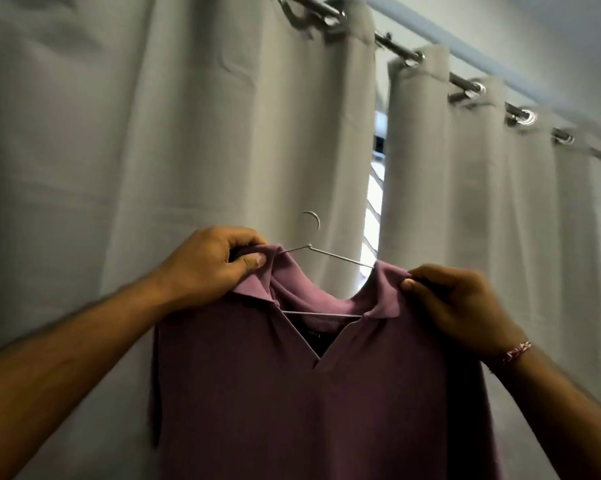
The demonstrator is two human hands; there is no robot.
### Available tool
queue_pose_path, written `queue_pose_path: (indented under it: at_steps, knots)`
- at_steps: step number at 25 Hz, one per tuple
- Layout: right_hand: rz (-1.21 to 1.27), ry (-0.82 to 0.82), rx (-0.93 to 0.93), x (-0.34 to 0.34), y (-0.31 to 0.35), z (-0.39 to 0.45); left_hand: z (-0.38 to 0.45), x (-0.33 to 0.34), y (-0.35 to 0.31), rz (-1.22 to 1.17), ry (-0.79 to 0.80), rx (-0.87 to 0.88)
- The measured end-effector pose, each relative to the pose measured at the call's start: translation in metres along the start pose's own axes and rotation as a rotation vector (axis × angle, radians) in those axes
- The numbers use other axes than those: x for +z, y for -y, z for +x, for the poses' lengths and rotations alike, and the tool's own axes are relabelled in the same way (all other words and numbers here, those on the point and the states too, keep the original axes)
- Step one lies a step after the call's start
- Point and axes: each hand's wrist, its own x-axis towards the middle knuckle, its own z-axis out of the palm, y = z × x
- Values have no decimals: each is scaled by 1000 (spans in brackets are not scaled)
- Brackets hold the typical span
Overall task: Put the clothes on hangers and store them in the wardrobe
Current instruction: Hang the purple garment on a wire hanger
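Observation:
A mauve polo shirt (292,393) hangs on a thin metal wire hanger (330,255), held up in front of me. The hanger's hook rises above the collar and its lower bar shows through the open neck. My left hand (212,268) pinches the collar at the shirt's left shoulder. At the right shoulder, my right hand (462,310) grips the collar edge; a red and white thread band circles that wrist. The shirt's lower part runs out of the frame.
Pale grey eyelet curtains (188,133) hang close behind the shirt from a metal rod (465,83) that slopes down to the right. A narrow gap (373,209) between the two curtain panels lets in daylight. No wardrobe is in view.

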Motion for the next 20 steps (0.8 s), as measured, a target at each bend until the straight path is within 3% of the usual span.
queue_pose_path:
  at_steps: [4, 10, 16, 20]
  knots:
    - [107, -116, -131, 77, 102, 88, -30, -180, 26, 351, 115, -133]
    - [376, -167, -184, 209, 226, 153, -136, -384, 43, 505, 164, -428]
    - [660, -50, -432, 311, 344, 211, -173, -494, 20, 1024, -23, -420]
    - [704, -52, -466, 360, 405, 254, -179, -541, 20, 1316, -29, -444]
